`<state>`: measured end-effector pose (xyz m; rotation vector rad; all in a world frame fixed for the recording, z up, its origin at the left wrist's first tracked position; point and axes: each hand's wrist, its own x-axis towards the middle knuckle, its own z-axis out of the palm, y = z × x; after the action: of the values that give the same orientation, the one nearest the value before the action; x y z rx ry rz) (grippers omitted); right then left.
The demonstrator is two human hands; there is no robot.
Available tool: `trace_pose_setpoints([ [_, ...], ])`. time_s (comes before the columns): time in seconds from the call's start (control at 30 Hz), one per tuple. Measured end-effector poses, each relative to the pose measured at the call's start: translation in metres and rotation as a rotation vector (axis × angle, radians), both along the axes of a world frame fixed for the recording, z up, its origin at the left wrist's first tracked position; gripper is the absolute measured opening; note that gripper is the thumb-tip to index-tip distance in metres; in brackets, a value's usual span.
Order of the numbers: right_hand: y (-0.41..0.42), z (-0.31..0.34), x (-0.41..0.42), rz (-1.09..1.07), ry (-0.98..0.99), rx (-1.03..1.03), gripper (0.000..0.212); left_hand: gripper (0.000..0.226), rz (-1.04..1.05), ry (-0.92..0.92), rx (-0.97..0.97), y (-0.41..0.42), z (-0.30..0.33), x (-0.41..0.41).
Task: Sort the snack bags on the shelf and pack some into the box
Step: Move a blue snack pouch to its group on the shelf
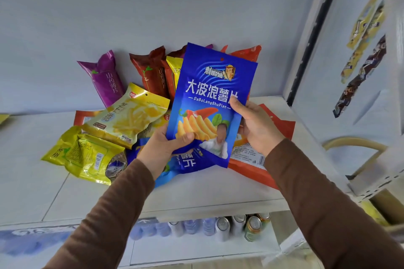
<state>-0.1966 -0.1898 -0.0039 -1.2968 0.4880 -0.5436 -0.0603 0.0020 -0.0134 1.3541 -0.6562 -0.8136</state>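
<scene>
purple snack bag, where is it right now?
Head view, upper left of the pile: the purple bag leans against the back wall on the shelf, just left of the dark red bag, behind the yellow bag.

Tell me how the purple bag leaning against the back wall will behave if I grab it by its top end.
The purple bag looks puffed with air, so probably light for its size. Its glossy film may be slippery in a loose grip. It leans on the wall, so it could topple once nudged, and the contents are likely fragile.
</scene>
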Motion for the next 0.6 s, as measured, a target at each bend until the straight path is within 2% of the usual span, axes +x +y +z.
trace_pose_setpoints([
  [0.23,0.009,0.004,-0.002,0.051,0.039,-0.005,0.058,0.046,0.022,-0.052,0.044,0.004,0.000,0.010],
  [0.3,0.010,0.002,-0.002,0.031,0.037,-0.003,0.047,0.047,0.055,-0.170,0.073,0.004,0.004,0.012],
  [0.37,0.013,0.004,-0.001,-0.016,0.002,0.033,0.033,0.050,0.202,-0.423,0.153,0.003,0.005,0.015],
  [0.47,0.019,0.004,0.003,-0.107,-0.063,0.117,0.024,0.069,0.407,-1.104,0.234,0.001,0.004,0.010],
  [0.53,0.023,0.003,0.007,-0.135,-0.092,0.151,0.025,0.080,0.340,-1.332,0.244,-0.003,0.003,-0.002],
  [0.6,0.031,0.005,0.011,-0.131,-0.122,0.194,0.027,0.094,0.248,-1.448,0.310,-0.009,-0.002,-0.014],
])
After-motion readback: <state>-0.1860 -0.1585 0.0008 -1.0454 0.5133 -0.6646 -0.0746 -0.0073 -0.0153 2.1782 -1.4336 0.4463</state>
